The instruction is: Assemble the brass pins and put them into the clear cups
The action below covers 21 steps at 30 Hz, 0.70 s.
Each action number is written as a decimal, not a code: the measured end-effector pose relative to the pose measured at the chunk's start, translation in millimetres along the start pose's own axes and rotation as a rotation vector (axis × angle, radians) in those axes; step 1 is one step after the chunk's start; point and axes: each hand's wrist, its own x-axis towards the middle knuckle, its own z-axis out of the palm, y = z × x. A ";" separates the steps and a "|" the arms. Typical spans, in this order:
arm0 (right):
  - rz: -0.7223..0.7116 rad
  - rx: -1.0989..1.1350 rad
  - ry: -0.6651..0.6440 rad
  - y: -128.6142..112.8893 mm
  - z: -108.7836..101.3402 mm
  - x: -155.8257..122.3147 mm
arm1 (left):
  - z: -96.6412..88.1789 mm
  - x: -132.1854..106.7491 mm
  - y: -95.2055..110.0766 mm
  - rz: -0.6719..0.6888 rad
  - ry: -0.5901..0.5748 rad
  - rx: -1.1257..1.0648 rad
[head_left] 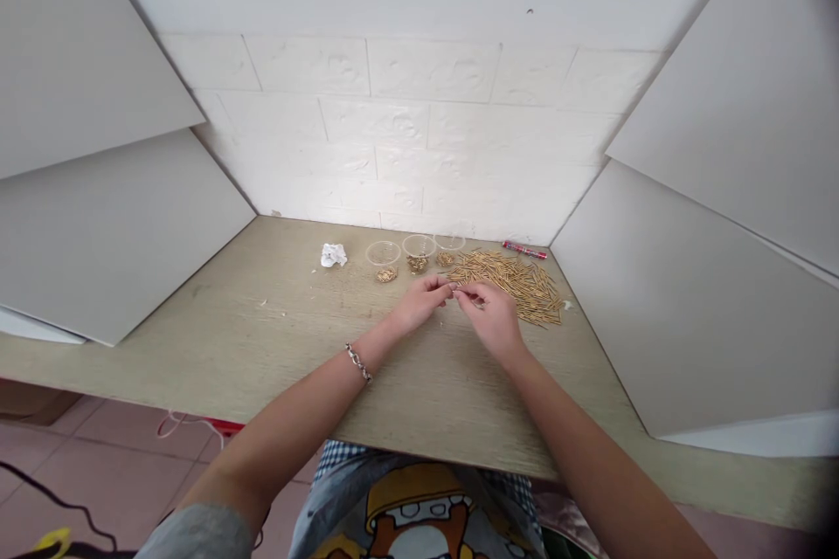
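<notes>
My left hand (419, 301) and my right hand (493, 314) meet over the middle of the wooden table (275, 341), fingertips pinched together on a small thin gold pin (457, 289) held between them. A bracelet sits on my left wrist. Just right of my hands lies a spread pile of gold pins (517, 278). Behind my hands stand three small clear plastic cups (384, 255), (419, 248), (449, 243), each with a little heap of small gold parts at it.
A crumpled white paper scrap (333, 255) lies left of the cups. A red pen-like stick (524, 250) rests by the back wall. White panels (118, 236) close in the table on both sides. A dark cable (58, 502) lies on the tiled floor.
</notes>
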 end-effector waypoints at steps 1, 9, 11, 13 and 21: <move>-0.009 -0.008 -0.003 -0.2 -0.2 0.0 | -0.3 0.2 -0.2 0.007 -0.002 0.011; -0.043 -0.131 -0.006 1.8 0.9 -0.6 | -2.2 1.8 -4.4 0.043 0.004 0.084; -0.051 -0.155 -0.003 3.0 1.8 -0.9 | -1.9 1.9 -4.2 0.044 0.014 0.101; -0.059 -0.169 0.006 4.0 2.7 -0.9 | -1.1 1.5 -3.1 0.040 0.026 0.104; -0.115 -0.187 0.013 4.1 1.5 -0.4 | 1.0 -2.0 1.5 0.018 0.023 0.028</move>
